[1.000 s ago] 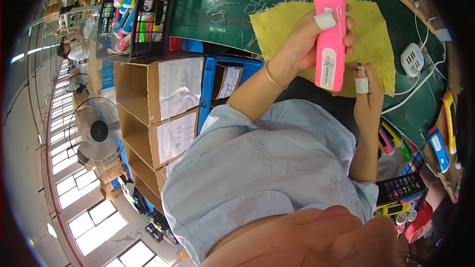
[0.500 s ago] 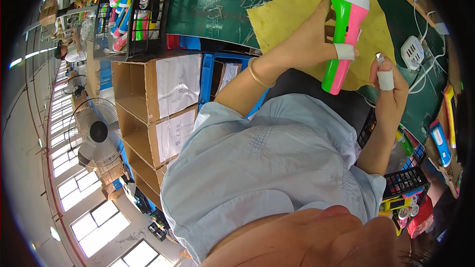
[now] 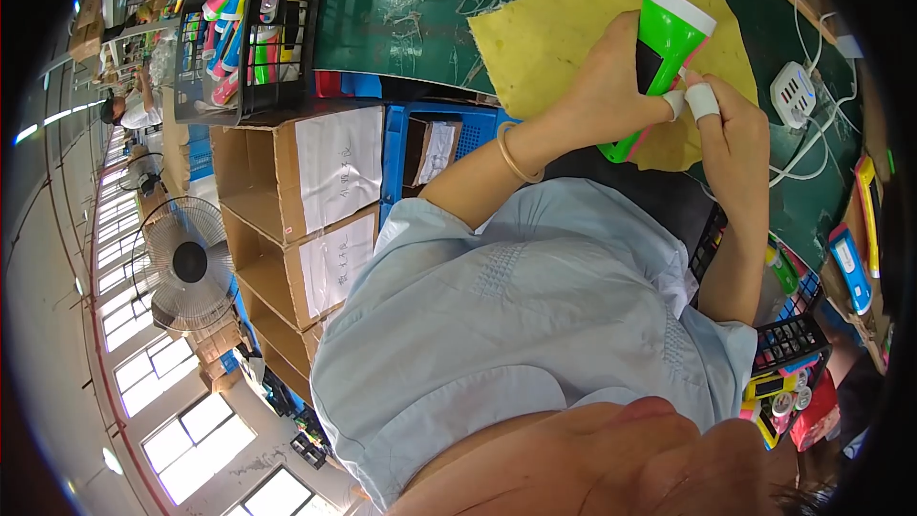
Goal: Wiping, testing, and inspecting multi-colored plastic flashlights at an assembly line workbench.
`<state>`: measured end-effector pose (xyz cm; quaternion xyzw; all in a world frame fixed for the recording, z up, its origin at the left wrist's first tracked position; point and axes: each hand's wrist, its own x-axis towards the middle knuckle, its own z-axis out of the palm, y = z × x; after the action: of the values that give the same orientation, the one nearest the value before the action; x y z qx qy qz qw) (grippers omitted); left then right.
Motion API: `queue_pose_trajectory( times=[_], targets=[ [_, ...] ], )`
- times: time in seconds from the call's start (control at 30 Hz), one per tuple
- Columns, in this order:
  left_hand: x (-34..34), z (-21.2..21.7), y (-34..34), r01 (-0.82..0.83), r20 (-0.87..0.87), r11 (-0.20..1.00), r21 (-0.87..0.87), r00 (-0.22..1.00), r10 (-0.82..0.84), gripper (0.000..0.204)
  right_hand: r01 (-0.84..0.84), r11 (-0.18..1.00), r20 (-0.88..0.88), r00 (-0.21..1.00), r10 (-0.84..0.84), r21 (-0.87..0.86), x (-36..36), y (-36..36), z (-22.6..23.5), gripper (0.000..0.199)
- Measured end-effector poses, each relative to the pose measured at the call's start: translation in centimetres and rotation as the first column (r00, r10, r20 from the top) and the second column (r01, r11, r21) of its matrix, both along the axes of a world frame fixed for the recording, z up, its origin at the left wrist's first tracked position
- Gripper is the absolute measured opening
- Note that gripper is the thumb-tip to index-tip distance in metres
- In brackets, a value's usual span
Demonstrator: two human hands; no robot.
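A flashlight (image 3: 663,38), green with a pink side and a white head rim, stands tilted in my left hand (image 3: 611,81). My left fingers wrap around its body; a black patch shows on the side facing me. White tape covers the left thumb. My right hand (image 3: 734,129), closed and also wearing white tape, meets the flashlight's right side beside the left thumb. Its fingertips are hidden, so what they pinch cannot be made out. Beneath both hands lies a yellow cloth (image 3: 544,38) with frayed edges, on the green tabletop (image 3: 401,19).
A black basket (image 3: 279,48) of colourful flashlights stands at the left. Below it are cardboard compartments (image 3: 253,172) and a blue crate (image 3: 399,148). At the right sit a white charging block (image 3: 793,96) with cables, more flashlights (image 3: 848,268) and another black basket (image 3: 788,344).
My right hand has come left and up to the flashlight; the small shiny metal piece at its fingertips is now out of sight. The flashlight has turned, showing more green and the black patch.
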<state>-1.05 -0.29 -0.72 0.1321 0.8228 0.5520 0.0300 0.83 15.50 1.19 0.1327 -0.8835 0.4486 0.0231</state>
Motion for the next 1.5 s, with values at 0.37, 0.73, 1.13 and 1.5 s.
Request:
queue_pose_trajectory(
  times=[0.37,0.73,1.13,1.5],
  targets=[
    [-2.2,-0.6,-0.8,-0.127,0.164,0.935,0.330,0.984,0.076,0.050,0.119,0.946,-0.243,0.950,-0.197,-0.303,1.9,0.0,0.1,0.027],
    [-2.6,2.2,1.3,-0.113,0.069,0.709,0.696,0.993,0.091,0.035,-0.038,0.868,0.280,0.939,0.202,-0.496,0.4,-1.2,-2.9,0.034],
    [-4.0,1.8,1.3,-0.292,0.214,0.796,0.530,0.954,0.208,0.050,0.077,0.766,0.299,0.942,0.154,-0.638,0.1,-2.7,-3.7,0.040],
    [-4.5,1.2,1.4,-0.351,0.256,0.729,0.588,0.935,0.244,0.052,0.027,0.732,0.357,0.885,0.299,-0.681,-1.4,-2.1,-3.6,0.046]
  ],
)
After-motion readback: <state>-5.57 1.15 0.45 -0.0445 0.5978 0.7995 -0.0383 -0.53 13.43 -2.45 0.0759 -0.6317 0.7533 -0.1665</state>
